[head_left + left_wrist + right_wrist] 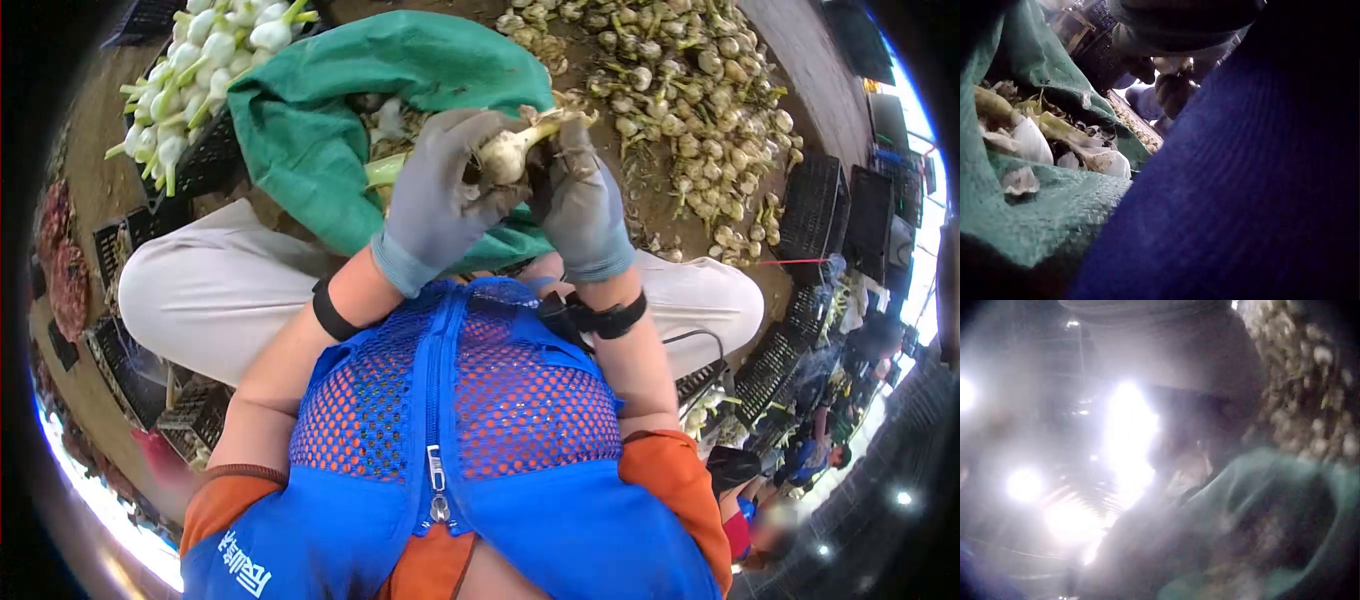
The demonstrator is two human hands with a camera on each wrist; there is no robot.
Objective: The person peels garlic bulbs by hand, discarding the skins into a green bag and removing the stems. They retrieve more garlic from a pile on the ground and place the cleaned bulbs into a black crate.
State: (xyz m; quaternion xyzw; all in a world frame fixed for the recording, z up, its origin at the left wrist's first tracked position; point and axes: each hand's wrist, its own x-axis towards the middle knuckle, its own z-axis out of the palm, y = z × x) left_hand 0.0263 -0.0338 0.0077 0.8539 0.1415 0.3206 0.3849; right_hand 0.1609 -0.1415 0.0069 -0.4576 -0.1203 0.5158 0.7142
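Note:
In the head view, the gloved left hand (435,190) grips a garlic bulb (503,160) with curled fingers. The gloved right hand (590,205) is beside it, its fingers pinching the stem end with dry skin. Both hands are above a green sack (310,130), whose opening holds peels. A thick green stalk (384,171) shows beside the left hand. In the left wrist view, stems and white skins (1034,142) lie inside the sack (1072,200); blue cloth covers much of that view. The right wrist view is blurred, showing part of a glove (1172,350) above the sack (1272,469).
A crate at upper left is heaped with clean white garlic (215,50). Unpeeled bulbs (690,100) spread over the ground at upper right. Black crates (812,210) stand at the right, and others (125,370) at the left. The wearer's legs (215,290) flank the sack.

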